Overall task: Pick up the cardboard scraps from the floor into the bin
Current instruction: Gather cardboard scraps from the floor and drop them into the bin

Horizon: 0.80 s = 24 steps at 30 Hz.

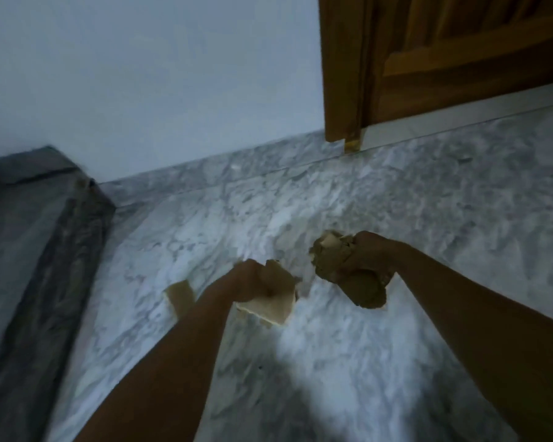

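At the far left a dark grey slab (29, 237) runs along the floor (332, 362) by the wall (141, 74); whether it belongs to the bin cannot be told, and no bin clearly shows. Next, a loose pale scrap (179, 296) lies flat on the floor just beside the left forearm, on its outer side, with its long axis running roughly away from the person toward the wall. It sits a little nearer the person than the left hand (256, 279), so that hand is plainly the closer of the two and would have to draw back and to its left to reach it. The left fingers (268, 277) are curled tight over a flat piece of cardboard (272, 309), which juts out below and beyond the fist. To the right, well apart from the loose scrap, the right hand (364, 253) is closed hard round a crumpled wad (338, 269) of brown cardboard that bulges out on both sides of the grip. Both hands seem full, so taking the last scrap likely means pinching it against the piece already held. A wooden door (444, 59) stands at the upper right.
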{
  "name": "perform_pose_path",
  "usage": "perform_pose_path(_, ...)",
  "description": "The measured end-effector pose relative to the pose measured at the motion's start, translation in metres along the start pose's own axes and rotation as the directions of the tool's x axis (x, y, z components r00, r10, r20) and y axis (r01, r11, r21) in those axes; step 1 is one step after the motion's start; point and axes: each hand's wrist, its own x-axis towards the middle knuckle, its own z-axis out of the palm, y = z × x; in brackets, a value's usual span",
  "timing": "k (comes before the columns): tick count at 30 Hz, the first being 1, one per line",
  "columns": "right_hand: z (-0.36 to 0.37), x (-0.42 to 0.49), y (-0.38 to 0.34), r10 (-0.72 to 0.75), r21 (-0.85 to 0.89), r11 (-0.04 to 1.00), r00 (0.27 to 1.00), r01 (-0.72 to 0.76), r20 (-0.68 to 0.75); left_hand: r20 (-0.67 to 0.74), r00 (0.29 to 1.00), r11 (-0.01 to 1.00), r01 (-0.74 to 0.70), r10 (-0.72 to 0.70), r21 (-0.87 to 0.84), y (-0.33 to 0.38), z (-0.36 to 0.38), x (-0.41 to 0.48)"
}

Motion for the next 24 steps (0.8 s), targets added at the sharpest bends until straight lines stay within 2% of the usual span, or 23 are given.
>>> perform_pose_path(5,0.074,0.026,-0.078,-0.082,-0.019,0.996,0.992,0.084,0.095,0.047,0.988,0.985,0.144,-0.149,0.092,-0.114,-0.029,-0.020)
perform_pose_path(6,0.091,0.033,-0.090,-0.095,-0.033,0.995,0.989,0.099,0.110,0.047,0.989,0.986,0.136,-0.141,0.093,-0.134,-0.031,-0.018)
perform_pose_path(9,0.137,0.068,-0.116,-0.063,-0.197,0.977,0.990,0.087,0.123,0.043,0.981,0.979,0.183,-0.188,0.090,-0.187,-0.037,-0.004)
perform_pose_path(11,0.165,0.094,-0.122,-0.034,-0.277,0.959,0.996,0.054,0.079,0.064,0.988,0.990,0.134,-0.137,0.051,-0.218,-0.042,0.010)
perform_pose_path(13,0.192,0.109,-0.122,-0.021,-0.361,0.932,1.000,0.027,0.022,0.084,0.990,0.986,0.121,-0.111,-0.114,-0.236,-0.042,0.016)
perform_pose_path(16,0.225,0.108,-0.119,-0.035,-0.440,0.898,0.993,-0.016,-0.109,-0.084,0.993,0.978,0.061,-0.079,-0.200,-0.256,-0.030,0.027)
perform_pose_path(20,0.241,0.102,-0.118,-0.107,-0.545,0.838,0.973,-0.023,-0.205,-0.095,0.993,0.997,0.073,-0.071,0.011,-0.267,-0.021,0.038)
perform_pose_path(21,0.242,0.102,-0.117,-0.112,-0.560,0.828,0.970,-0.029,-0.215,-0.081,0.992,0.995,0.098,-0.099,-0.012,-0.268,-0.019,0.039)
perform_pose_path(24,0.243,0.098,-0.119,-0.092,-0.571,0.819,0.971,-0.051,-0.219,-0.129,0.989,0.998,0.063,-0.066,-0.029,-0.269,-0.016,0.037)
